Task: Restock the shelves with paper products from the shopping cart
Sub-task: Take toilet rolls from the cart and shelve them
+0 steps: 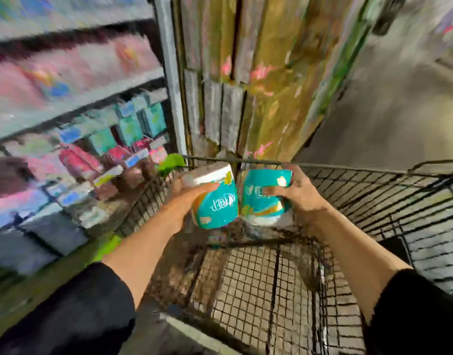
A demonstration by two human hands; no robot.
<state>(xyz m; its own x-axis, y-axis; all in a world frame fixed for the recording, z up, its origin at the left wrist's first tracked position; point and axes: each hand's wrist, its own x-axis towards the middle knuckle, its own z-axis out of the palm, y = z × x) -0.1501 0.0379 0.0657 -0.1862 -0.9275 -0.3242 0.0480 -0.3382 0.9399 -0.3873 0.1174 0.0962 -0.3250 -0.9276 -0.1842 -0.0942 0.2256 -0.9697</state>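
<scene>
Two teal plastic-wrapped paper packs above the black wire shopping cart [373, 201]: left pack [216, 203] gripped by left hand [187, 193], right pack [262, 201] by right hand [297, 193]. Best carried level, logos outward, to the blurred shelves [92, 103] at left.
</scene>
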